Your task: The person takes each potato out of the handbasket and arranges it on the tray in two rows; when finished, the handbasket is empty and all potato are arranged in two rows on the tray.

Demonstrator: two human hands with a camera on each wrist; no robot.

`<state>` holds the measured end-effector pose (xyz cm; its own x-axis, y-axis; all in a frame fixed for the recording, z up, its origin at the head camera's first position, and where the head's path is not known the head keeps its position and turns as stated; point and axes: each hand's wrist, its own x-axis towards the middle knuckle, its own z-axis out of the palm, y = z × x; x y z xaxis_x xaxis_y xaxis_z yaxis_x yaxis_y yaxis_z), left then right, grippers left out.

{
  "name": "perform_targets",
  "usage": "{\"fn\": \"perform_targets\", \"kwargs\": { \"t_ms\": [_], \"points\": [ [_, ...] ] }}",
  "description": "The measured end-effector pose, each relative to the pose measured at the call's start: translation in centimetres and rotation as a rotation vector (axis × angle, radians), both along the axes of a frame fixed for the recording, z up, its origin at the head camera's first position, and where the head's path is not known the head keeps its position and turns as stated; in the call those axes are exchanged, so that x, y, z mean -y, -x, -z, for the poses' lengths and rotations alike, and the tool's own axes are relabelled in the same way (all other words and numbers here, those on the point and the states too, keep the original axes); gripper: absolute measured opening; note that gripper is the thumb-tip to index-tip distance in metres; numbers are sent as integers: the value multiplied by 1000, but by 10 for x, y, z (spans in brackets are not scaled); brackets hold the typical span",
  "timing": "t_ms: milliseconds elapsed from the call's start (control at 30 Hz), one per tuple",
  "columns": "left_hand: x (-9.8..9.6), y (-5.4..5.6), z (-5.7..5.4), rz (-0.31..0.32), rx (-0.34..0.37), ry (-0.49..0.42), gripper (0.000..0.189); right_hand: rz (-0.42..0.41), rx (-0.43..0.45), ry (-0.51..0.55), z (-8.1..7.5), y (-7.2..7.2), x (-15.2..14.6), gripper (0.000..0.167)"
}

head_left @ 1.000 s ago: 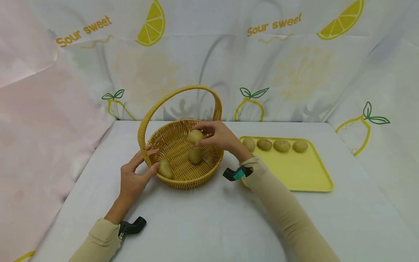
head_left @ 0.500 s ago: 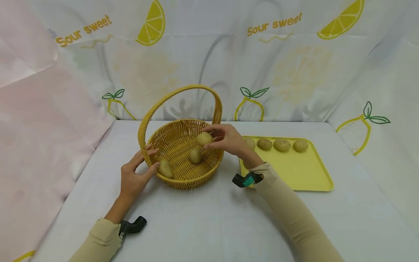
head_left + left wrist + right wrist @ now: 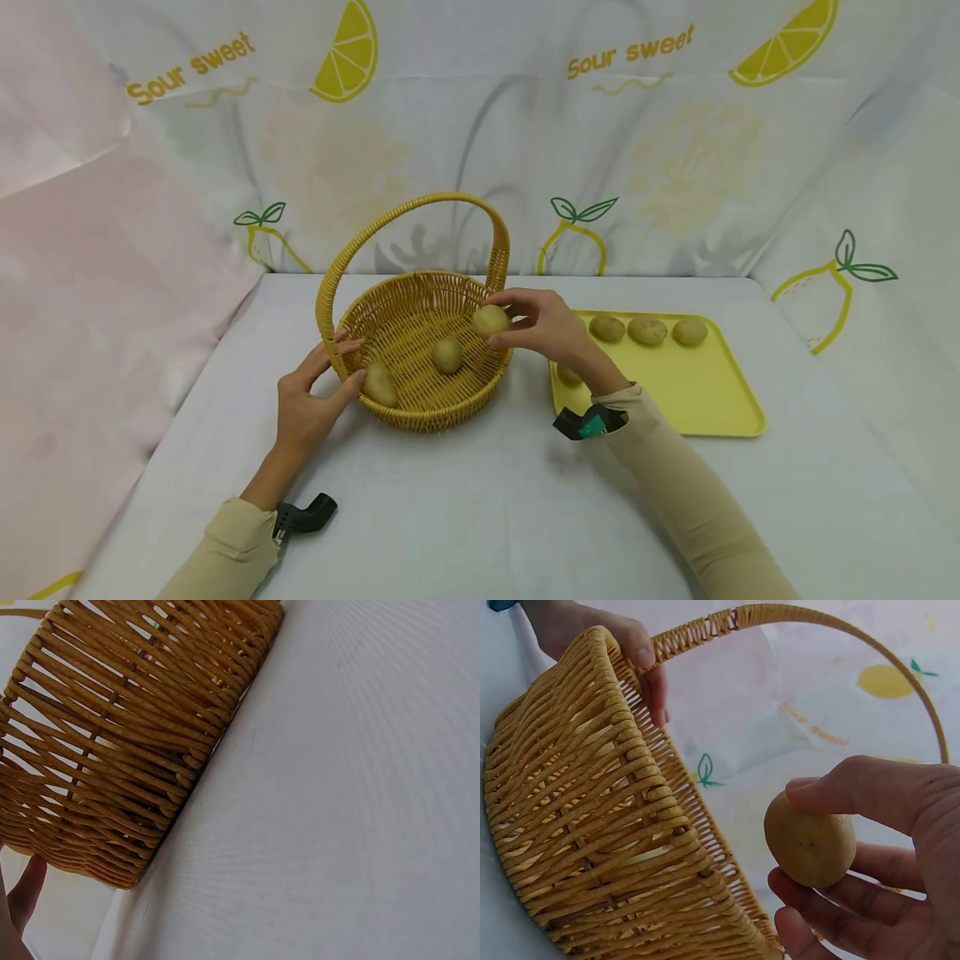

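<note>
My left hand (image 3: 306,410) grips the rim of a woven wicker basket (image 3: 427,419) at its left side, by the foot of the tall arched handle. Two potatoes lie in it: one potato (image 3: 380,385) against the left wall near my thumb, another potato (image 3: 447,356) on the middle of the bottom. Between thumb and fingers, my right hand (image 3: 551,329) holds a third potato (image 3: 491,321) above the basket's right rim. The right wrist view shows this potato (image 3: 810,838) raised beside the woven wall. In the left wrist view, mostly the basket's outer side (image 3: 112,742) shows.
Right of the basket lies a yellow tray (image 3: 675,392). Along its far edge sit potatoes (image 3: 647,331) in a row; another potato (image 3: 567,374) near its left edge is partly hidden by my right wrist. A white cloth covers the table (image 3: 450,517); a printed curtain hangs behind.
My right hand has moved rightward with its potato, from over the basket's middle to its right rim. The left hand, the basket and the two potatoes inside have stayed put.
</note>
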<state>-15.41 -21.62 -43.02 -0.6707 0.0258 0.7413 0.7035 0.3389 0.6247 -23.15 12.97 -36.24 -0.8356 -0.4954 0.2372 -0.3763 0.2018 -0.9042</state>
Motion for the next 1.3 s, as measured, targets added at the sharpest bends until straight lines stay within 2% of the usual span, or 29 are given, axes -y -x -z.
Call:
{"fn": "perform_targets", "kwargs": {
  "t_ms": [67,167,433,667,900,1300],
  "points": [
    [0,0,0,-1,0,-1,40,10,2,3,0,-1,-4,51],
    [-3,-3,-6,-3,3,-2,40,19,-12,1,-1,-2,-10,50],
    [-4,-8,-11,4,2,-9,37,50,-34,-26,-1,-3,-23,49],
    [-5,-7,-9,3,-4,-17,35,68,-37,-39,-1,-8,-34,48],
    [-6,-10,-16,8,11,-7,38,85,-37,-37,-2,-13,-46,49],
    [-7,-10,-16,1,21,-2,39,115,-18,-23,0,-18,-66,48]
  ]
}}
